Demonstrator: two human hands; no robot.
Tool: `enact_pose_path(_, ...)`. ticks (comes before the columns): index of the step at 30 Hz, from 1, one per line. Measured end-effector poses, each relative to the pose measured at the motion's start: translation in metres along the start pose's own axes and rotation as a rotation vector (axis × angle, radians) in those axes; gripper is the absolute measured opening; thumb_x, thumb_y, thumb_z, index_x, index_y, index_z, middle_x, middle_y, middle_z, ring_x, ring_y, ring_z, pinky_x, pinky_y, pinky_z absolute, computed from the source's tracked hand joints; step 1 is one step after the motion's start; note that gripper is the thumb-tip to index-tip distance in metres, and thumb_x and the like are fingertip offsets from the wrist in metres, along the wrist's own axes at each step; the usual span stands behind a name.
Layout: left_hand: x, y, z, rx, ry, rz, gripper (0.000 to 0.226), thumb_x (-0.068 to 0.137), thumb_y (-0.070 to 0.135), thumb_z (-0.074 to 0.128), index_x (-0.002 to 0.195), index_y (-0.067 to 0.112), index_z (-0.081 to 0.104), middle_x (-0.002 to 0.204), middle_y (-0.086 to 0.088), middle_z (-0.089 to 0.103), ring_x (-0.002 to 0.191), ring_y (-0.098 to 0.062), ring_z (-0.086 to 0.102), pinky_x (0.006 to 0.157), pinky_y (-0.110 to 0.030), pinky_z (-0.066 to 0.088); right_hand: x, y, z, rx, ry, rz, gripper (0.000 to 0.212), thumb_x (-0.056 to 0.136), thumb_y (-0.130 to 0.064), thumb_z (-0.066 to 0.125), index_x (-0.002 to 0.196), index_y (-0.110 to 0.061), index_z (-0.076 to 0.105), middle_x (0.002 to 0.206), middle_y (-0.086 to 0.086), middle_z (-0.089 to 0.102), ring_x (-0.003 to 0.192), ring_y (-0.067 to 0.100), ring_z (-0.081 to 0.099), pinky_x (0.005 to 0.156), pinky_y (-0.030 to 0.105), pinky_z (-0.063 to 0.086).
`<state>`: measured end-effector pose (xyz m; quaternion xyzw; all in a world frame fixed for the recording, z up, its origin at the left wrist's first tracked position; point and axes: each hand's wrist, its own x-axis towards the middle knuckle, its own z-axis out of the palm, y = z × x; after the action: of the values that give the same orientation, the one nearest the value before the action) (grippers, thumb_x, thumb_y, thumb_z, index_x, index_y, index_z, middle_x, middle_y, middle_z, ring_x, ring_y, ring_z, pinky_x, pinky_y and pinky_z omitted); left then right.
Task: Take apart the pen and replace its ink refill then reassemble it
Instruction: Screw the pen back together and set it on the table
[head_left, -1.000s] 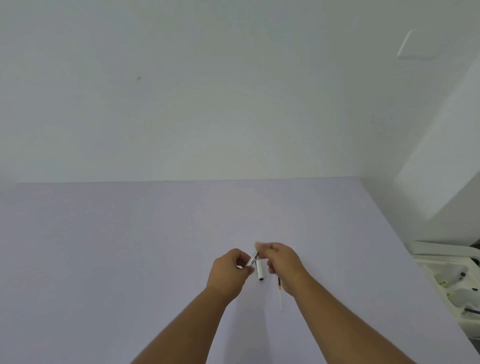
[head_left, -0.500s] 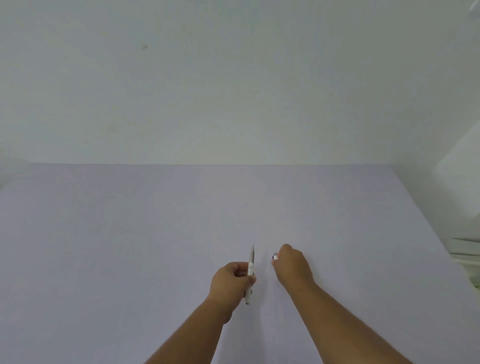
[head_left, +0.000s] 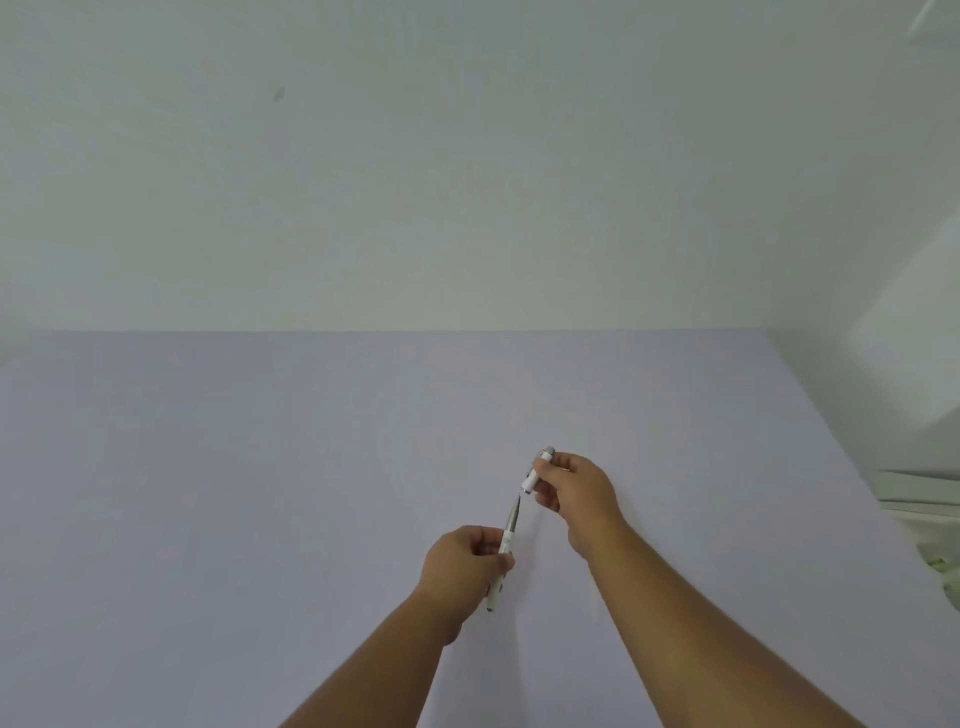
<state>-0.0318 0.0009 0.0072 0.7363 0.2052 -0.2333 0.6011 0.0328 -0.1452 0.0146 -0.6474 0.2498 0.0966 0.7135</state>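
My left hand (head_left: 467, 561) grips a white pen body (head_left: 506, 540) that slants up and to the right, its grey pointed tip bare and its rear end sticking out below my fist. My right hand (head_left: 574, 488) pinches a short white pen cap (head_left: 535, 470) with a grey end, held just above and to the right of the pen's tip. A small gap separates the cap's open end from the tip. Both hands hover over the pale lilac table (head_left: 260, 493). No loose refill is visible.
A white wall rises behind the table's far edge. The table's right edge runs diagonally, and beyond it at the far right lies a white object (head_left: 924, 488), partly cut off by the frame.
My right hand has lifted off the table with the cap and brought it close to the pen's tip. My left hand has tilted the pen toward the right.
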Motion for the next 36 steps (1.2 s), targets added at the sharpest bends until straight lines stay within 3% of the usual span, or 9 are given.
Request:
enact_pose_path(7, -0.011, 0.003, 0.004, 0.002, -0.023, 0.03, 0.015, 0.082, 0.006, 0.067, 0.092, 0.017, 0.069, 0.085, -0.004, 0.069, 0.072, -0.019, 0.063, 0.078, -0.034, 0.058, -0.018, -0.005, -0.007, -0.114, -0.106, 0.0, 0.01, 0.085, -0.01, 0.065, 0.075, -0.011, 0.068, 0.072, 0.006, 0.07, 0.067, 0.018, 0.064, 0.069, 0.027, 0.054)
enact_pose_path(12, -0.015, 0.005, 0.005, 0.004, -0.038, 0.047, 0.014, 0.083, 0.007, 0.067, 0.096, 0.009, 0.07, 0.079, -0.005, 0.068, 0.07, -0.02, 0.063, 0.082, -0.041, 0.059, -0.033, 0.004, -0.01, -0.123, -0.178, 0.017, 0.007, 0.083, -0.012, 0.068, 0.077, -0.011, 0.068, 0.076, 0.006, 0.071, 0.069, 0.017, 0.063, 0.067, 0.027, 0.053)
enact_pose_path(19, -0.023, 0.008, 0.006, -0.028, -0.079, 0.039, 0.018, 0.084, 0.003, 0.067, 0.102, 0.0, 0.069, 0.078, -0.008, 0.066, 0.065, -0.019, 0.062, 0.063, -0.025, 0.057, -0.041, 0.003, -0.018, -0.117, -0.216, 0.021, 0.004, 0.085, -0.009, 0.066, 0.083, -0.006, 0.067, 0.073, 0.006, 0.068, 0.062, 0.014, 0.063, 0.065, 0.024, 0.055)
enact_pose_path(26, -0.023, 0.008, 0.007, -0.014, -0.047, 0.058, 0.015, 0.083, 0.003, 0.068, 0.097, 0.004, 0.07, 0.077, -0.007, 0.066, 0.067, -0.022, 0.062, 0.077, -0.037, 0.06, -0.044, 0.004, -0.017, -0.105, -0.185, 0.013, 0.006, 0.084, -0.009, 0.067, 0.078, -0.007, 0.068, 0.075, 0.007, 0.069, 0.066, 0.014, 0.066, 0.066, 0.024, 0.055)
enact_pose_path(33, -0.02, 0.005, 0.008, 0.034, 0.002, 0.055, 0.012, 0.082, 0.005, 0.068, 0.089, 0.015, 0.069, 0.078, -0.004, 0.067, 0.068, -0.019, 0.063, 0.078, -0.035, 0.06, -0.038, 0.012, -0.014, -0.108, -0.154, 0.036, 0.018, 0.084, -0.011, 0.068, 0.097, 0.002, 0.068, 0.08, 0.009, 0.071, 0.068, 0.015, 0.068, 0.067, 0.023, 0.056)
enact_pose_path(36, -0.017, 0.004, 0.01, 0.03, -0.012, 0.035, 0.012, 0.082, 0.005, 0.068, 0.089, 0.015, 0.07, 0.079, -0.004, 0.068, 0.069, -0.02, 0.063, 0.081, -0.039, 0.06, -0.035, 0.015, -0.015, -0.109, -0.158, 0.037, 0.017, 0.084, -0.012, 0.068, 0.096, 0.001, 0.067, 0.081, 0.009, 0.07, 0.068, 0.015, 0.068, 0.068, 0.024, 0.057)
